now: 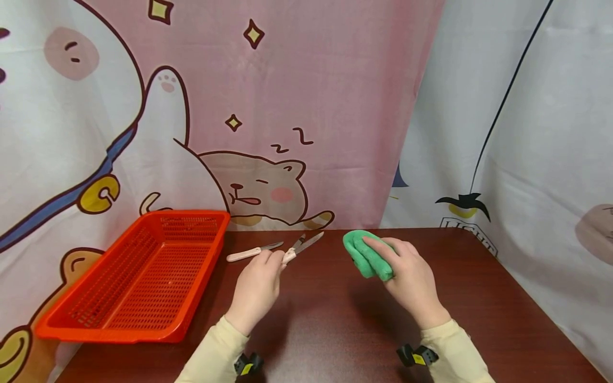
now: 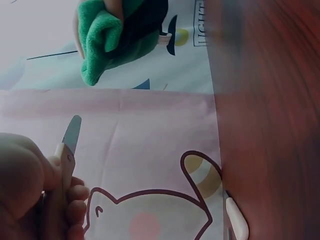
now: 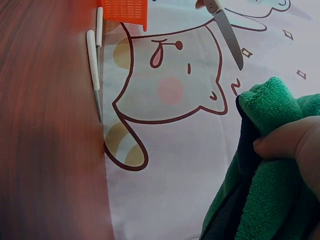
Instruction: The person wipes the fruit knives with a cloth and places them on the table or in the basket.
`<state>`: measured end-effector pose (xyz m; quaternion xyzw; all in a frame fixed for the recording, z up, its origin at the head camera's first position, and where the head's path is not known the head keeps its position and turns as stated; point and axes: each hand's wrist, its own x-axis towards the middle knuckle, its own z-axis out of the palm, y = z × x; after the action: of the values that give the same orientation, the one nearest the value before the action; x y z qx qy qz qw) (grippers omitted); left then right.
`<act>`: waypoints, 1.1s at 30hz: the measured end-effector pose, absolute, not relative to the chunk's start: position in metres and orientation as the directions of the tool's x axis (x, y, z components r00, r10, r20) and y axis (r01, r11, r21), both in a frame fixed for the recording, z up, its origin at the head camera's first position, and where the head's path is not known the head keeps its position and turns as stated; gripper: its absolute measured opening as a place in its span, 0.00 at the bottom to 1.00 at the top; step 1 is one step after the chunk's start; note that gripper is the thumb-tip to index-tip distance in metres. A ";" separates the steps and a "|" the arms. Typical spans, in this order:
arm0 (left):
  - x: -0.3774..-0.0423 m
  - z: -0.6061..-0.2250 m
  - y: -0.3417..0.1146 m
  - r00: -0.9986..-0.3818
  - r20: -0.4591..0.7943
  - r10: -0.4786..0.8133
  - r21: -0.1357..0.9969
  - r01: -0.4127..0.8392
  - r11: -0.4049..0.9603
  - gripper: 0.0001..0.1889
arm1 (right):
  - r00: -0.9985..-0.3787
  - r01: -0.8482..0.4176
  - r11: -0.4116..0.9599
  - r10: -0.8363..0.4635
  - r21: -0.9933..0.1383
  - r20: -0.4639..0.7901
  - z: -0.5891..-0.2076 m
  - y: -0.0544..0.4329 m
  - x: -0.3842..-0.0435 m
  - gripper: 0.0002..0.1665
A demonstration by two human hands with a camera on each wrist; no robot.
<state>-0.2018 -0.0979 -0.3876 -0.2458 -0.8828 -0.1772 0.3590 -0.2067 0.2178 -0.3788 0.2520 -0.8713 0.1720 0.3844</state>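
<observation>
My left hand [image 1: 257, 287] grips a small knife [image 1: 311, 243] by its pale handle. Its bare blade [image 2: 72, 134] points away from the fingers, up and to the right in the head view. A folded green towel [image 1: 366, 255] with a dark side is pinched in my right hand [image 1: 412, 276], above the table and apart from the blade. One pale-handled knife [image 1: 244, 255] lies on the table just beyond the left hand. Of a second one [image 1: 300, 241] beside it, only the front part shows past the held knife; the right wrist view shows two pale handles [image 3: 93, 57] there.
An orange-red plastic basket [image 1: 221, 234] with slotted walls stands on the left of the dark brown table [image 1: 325, 330]. A curtain [image 1: 335, 106] printed with cartoon animals hangs right behind the table's back edge.
</observation>
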 end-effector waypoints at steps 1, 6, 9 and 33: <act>-0.202 -0.388 -0.098 -0.604 0.734 0.310 0.109 0.556 0.824 0.11 | -0.580 -0.571 0.814 -0.306 -0.109 0.755 -0.379 0.218 -0.207 0.51; -0.203 -0.387 -0.096 -0.541 0.775 0.328 0.011 0.529 0.848 0.13 | -0.589 -0.571 0.812 -0.301 -0.122 0.750 -0.381 0.215 -0.205 0.52; -0.203 -0.387 -0.094 -0.512 0.791 0.335 -0.031 0.514 0.857 0.16 | -0.584 -0.579 0.806 -0.302 -0.125 0.754 -0.380 0.211 -0.204 0.52; -0.198 -0.388 -0.067 -0.411 0.815 0.409 -0.185 0.486 0.854 0.14 | -0.471 -0.689 0.721 -0.364 -0.077 0.803 -0.376 0.145 -0.187 0.45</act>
<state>-0.1981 -0.0666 -0.3881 -0.2667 -0.8389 -0.0403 0.4727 -0.1870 0.1446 -0.3755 0.3156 -0.8341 0.1996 0.4061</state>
